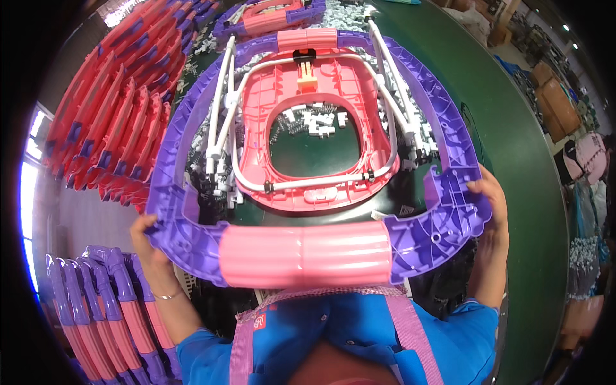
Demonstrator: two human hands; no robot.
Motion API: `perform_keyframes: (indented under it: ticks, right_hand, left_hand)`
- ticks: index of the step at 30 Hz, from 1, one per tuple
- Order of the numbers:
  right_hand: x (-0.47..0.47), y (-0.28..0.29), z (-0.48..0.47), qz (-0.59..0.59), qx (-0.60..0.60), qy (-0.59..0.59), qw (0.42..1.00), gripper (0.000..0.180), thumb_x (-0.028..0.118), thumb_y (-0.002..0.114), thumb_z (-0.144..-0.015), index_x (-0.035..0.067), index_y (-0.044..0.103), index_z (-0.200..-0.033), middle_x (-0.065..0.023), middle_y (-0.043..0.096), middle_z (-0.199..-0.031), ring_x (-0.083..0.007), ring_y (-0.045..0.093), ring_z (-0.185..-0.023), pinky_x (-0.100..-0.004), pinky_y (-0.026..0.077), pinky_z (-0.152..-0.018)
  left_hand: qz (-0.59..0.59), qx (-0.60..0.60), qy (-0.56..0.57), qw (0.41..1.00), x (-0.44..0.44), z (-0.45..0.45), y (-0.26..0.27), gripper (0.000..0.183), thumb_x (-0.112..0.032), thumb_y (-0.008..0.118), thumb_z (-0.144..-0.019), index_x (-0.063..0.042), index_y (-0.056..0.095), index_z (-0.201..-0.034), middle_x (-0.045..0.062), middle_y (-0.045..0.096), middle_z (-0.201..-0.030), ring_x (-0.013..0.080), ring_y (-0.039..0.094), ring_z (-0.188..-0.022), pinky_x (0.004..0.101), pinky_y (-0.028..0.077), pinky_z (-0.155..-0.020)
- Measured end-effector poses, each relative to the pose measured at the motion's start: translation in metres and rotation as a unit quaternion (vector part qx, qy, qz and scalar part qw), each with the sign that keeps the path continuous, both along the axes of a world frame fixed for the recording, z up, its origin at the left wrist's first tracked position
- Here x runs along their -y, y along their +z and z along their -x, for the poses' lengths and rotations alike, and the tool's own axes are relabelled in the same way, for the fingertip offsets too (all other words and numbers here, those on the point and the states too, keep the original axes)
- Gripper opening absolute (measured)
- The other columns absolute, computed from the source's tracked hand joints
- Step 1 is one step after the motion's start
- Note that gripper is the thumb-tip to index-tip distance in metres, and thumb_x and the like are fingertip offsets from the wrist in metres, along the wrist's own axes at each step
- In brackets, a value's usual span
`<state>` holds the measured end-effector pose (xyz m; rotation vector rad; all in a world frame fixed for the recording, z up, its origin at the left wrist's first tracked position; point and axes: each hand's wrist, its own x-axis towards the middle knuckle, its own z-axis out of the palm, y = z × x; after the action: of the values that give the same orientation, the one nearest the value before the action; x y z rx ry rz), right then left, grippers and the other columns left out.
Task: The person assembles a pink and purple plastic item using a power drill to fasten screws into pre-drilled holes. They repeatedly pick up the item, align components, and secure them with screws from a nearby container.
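A large purple plastic ring frame [452, 134] with a pink ribbed sleeve [305, 255] spans the view in front of my chest. My left hand [150, 236] grips its lower left corner, and my right hand [491, 192] grips its right side. White metal tubes [317, 184] with black clips lie across a pink plastic seat panel [260, 110], which has a large oval opening. A black and yellow latch part [306, 79] sits at the panel's top. Folding white tube legs [224, 96] stand at both sides, inside the ring's outline.
White plastic connectors [320, 122] and metal springs are scattered on the green work surface [519, 192]. Pink and purple panels [110, 125] are stacked at the upper left. Purple and pink frame pieces [115, 308] stand at the lower left. Another assembly [272, 19] lies at the far end.
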<state>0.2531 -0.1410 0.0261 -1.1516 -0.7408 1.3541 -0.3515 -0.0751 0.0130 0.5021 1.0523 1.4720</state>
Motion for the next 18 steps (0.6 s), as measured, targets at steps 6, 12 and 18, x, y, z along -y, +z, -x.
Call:
perform_keyframes:
  ticks: [6, 12, 18]
  right_hand:
    - [0.014, -0.076, 0.014, 0.179, 0.012, -0.055, 0.982, 0.052, -0.006, 0.052, -0.074, -0.001, 0.048, -0.125, -0.0125, 0.063, -0.102, -0.0206, 0.064, -0.088, -0.0344, 0.053, -0.077]
    - [-0.038, -0.097, 0.006, 0.108, 0.034, -0.120, 0.986, 0.027, 0.010, 0.055, -0.079, 0.003, 0.058, -0.105, -0.0071, 0.062, -0.088, -0.0173, 0.062, -0.076, -0.0315, 0.053, -0.069]
    - [-0.059, -0.034, 0.004, 0.104, 0.132, -0.039, 0.985, 0.053, 0.029, 0.075, -0.076, -0.004, 0.055, -0.112, -0.0130, 0.064, -0.099, -0.0184, 0.064, -0.086, -0.0321, 0.053, -0.078]
  left_hand:
    - [0.032, -0.055, -0.239, 0.969, -0.006, -0.018, -0.077, 0.050, -0.003, 0.057, -0.079, 0.003, 0.047, -0.128, 0.013, 0.060, -0.115, 0.0230, 0.062, -0.097, 0.0337, 0.049, -0.089]
    - [0.136, -0.160, -0.066, 0.975, -0.080, -0.042, -0.102, 0.031, -0.027, 0.059, -0.091, -0.003, 0.060, -0.111, 0.008, 0.066, -0.098, 0.0196, 0.065, -0.082, 0.0335, 0.054, -0.075]
    - [0.056, -0.069, -0.178, 0.980, -0.102, -0.045, -0.063, 0.035, -0.027, 0.063, -0.089, -0.001, 0.060, -0.111, 0.009, 0.066, -0.098, 0.0185, 0.066, -0.076, 0.0300, 0.055, -0.067]
